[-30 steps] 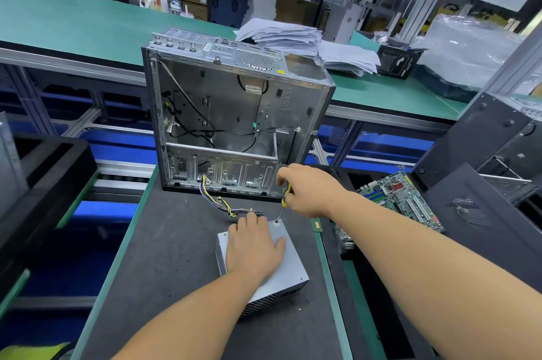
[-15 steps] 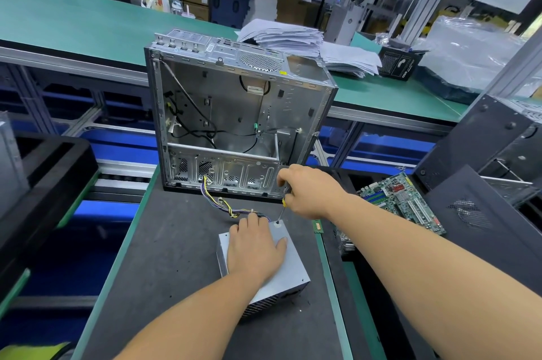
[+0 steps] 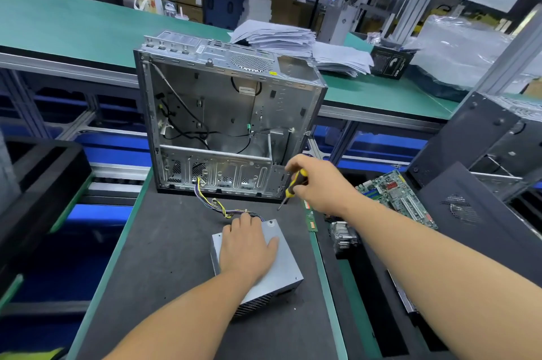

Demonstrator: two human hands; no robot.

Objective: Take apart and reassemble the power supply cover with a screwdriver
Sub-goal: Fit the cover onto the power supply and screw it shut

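Note:
A grey metal power supply (image 3: 283, 267) lies flat on the dark mat, its coloured cable bundle (image 3: 218, 205) running up into the open computer case (image 3: 228, 113). My left hand (image 3: 247, 249) presses flat on the power supply's top cover with fingers spread. A screw (image 3: 270, 223) sits at the cover's far right corner. My right hand (image 3: 318, 183) grips a yellow-and-black screwdriver (image 3: 293, 186), its tip pointing down-left and hanging above the mat, clear of the cover.
A green motherboard (image 3: 396, 195) and a heatsink (image 3: 343, 235) lie in the tray at the right, beside a memory stick (image 3: 311, 220). Black case panels (image 3: 481, 221) lean at far right. Paper stacks (image 3: 293, 40) sit on the green bench behind the case.
My right hand has lifted the screwdriver off the power supply's far corner screw and drawn it up and to the right. My left hand stays pressed on the cover.

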